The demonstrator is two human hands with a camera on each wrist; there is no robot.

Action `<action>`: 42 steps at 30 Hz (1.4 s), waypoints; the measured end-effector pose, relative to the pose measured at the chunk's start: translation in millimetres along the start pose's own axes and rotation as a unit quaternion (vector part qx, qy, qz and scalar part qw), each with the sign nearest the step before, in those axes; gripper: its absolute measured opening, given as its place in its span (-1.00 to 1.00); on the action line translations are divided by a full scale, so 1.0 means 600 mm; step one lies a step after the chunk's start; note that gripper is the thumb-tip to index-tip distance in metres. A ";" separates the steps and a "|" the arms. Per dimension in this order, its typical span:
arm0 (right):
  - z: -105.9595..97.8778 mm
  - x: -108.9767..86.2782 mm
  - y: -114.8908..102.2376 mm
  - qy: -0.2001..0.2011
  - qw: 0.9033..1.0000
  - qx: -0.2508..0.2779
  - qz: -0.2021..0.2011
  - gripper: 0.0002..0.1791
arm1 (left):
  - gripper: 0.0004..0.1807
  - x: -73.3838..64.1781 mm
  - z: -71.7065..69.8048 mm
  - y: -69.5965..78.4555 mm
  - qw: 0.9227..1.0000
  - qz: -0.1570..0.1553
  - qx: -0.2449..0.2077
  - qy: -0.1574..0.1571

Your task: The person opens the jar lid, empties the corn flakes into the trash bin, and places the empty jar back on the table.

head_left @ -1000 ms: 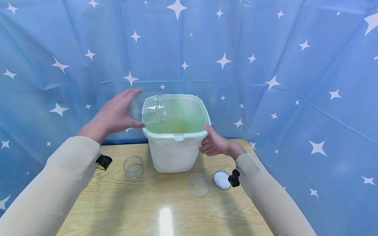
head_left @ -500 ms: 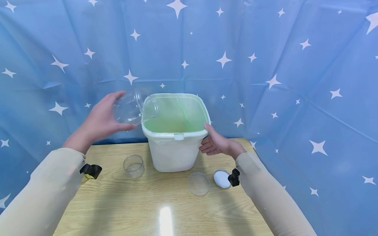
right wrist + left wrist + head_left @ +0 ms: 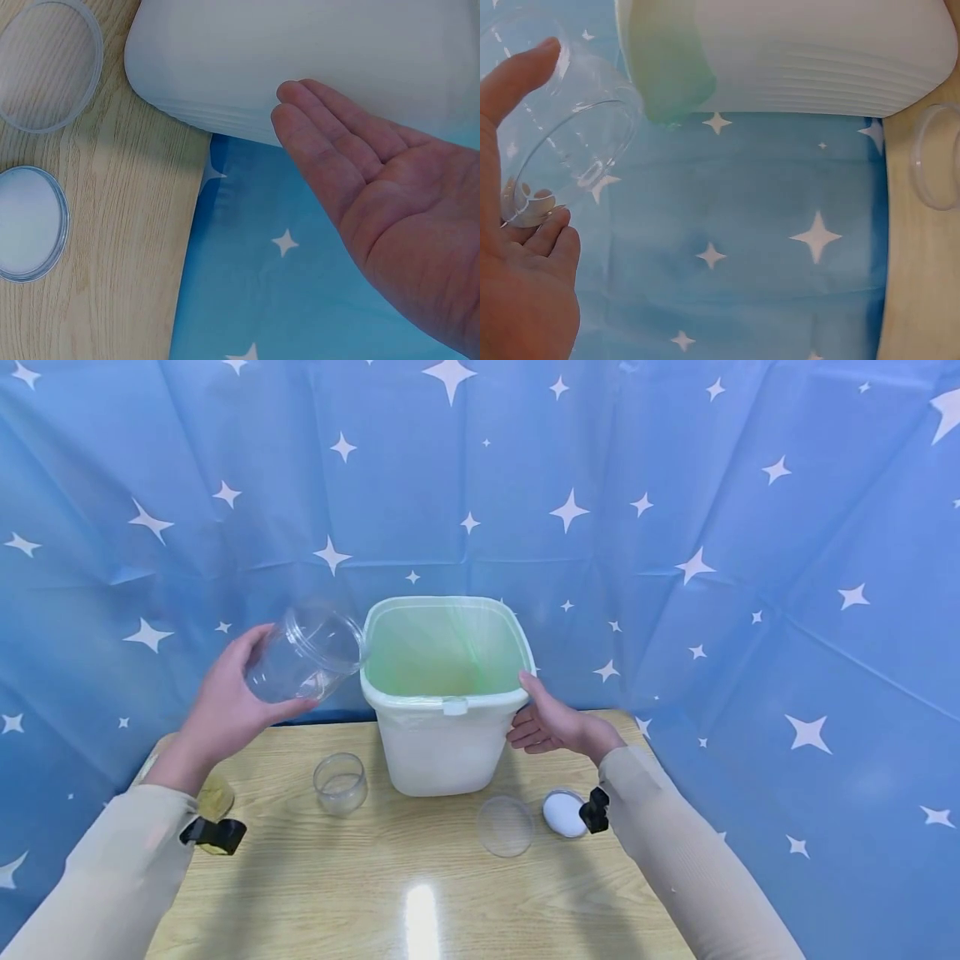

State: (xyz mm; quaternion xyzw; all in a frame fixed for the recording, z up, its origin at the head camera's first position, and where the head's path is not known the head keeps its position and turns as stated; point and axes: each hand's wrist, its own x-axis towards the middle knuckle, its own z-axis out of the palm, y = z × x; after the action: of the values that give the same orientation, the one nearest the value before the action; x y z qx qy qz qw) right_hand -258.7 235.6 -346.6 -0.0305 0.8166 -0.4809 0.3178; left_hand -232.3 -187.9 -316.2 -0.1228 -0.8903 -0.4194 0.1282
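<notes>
Clear jar [image 3: 298, 662] held tilted in left hand [image 3: 225, 700], just left of white bin [image 3: 442, 750], mouth toward it.
Jar body is clasped between thumb and fingers; right hand's [image 3: 551, 725] fingers are kept loosely straight, its thumb at the bin rim. Jar is judged light, stiff, likely slick; glass or plastic cannot be told. Best gripped round the mid-body, away from the mouth.

glossy transparent plastic-looking jar [image 3: 311, 647], smooth plastic bin [image 3: 442, 747], glossy wood-grain table [image 3: 345, 877], creased cloth-like backdrop [image 3: 510, 452]
</notes>
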 end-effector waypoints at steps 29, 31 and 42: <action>0.001 -0.003 0.004 0.004 1.000 -0.005 -0.005 0.25 | 0.15 -0.125 0.081 -0.165 0.987 -0.119 -0.103 -0.038; 0.001 -0.003 0.003 0.007 1.000 -0.001 -0.002 0.25 | 0.15 -0.133 0.084 -0.171 0.985 -0.132 -0.100 -0.039; 0.004 -0.007 -0.001 0.007 1.000 -0.003 0.000 0.24 | 0.20 -0.161 0.102 -0.207 0.973 -0.180 -0.128 -0.059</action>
State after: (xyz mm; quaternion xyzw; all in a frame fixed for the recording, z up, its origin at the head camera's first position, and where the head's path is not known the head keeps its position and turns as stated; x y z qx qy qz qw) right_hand -254.4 235.2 -345.0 -0.0284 0.8201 -0.4789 0.3120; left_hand -190.2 -228.1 -474.7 -0.0003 -0.8425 -0.5383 -0.0188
